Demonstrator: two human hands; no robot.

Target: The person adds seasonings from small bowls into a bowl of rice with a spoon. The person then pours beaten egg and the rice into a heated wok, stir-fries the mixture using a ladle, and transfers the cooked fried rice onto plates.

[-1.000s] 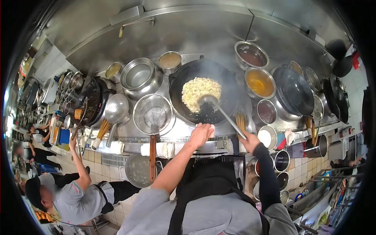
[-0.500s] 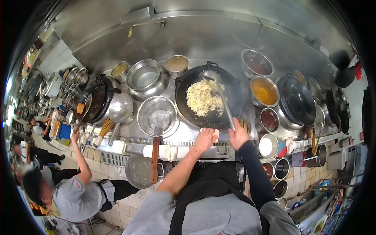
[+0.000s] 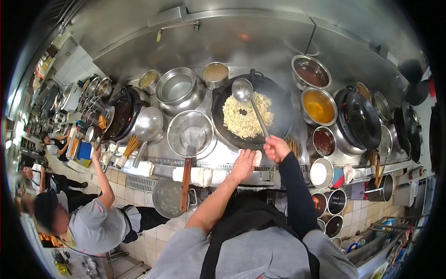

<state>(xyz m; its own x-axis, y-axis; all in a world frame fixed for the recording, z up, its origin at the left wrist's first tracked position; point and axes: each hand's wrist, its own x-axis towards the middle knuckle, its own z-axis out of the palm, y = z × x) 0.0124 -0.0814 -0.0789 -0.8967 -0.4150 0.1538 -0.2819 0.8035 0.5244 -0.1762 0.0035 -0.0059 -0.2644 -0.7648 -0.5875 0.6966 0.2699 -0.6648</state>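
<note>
Gripping the ladle (image 3: 255,106) by its handle end, the right hand (image 3: 277,148) is just beyond the near rim of the wok (image 3: 283,103); the left hand (image 3: 245,163) is curled over a pale cloth (image 3: 257,158) at that rim. Narrow strips of counter (image 3: 298,133) separate the wok from the strainer (image 3: 191,134) on the left and the amber-filled bowl (image 3: 319,107) on the right. The ladle slants over the fried rice (image 3: 237,122), bowl end far and left, handle near and right.

Grey short-sleeved shirt (image 3: 260,253); black apron (image 3: 241,216) over it — dark, close-fitting sleeve (image 3: 297,195) on the right arm.
</note>
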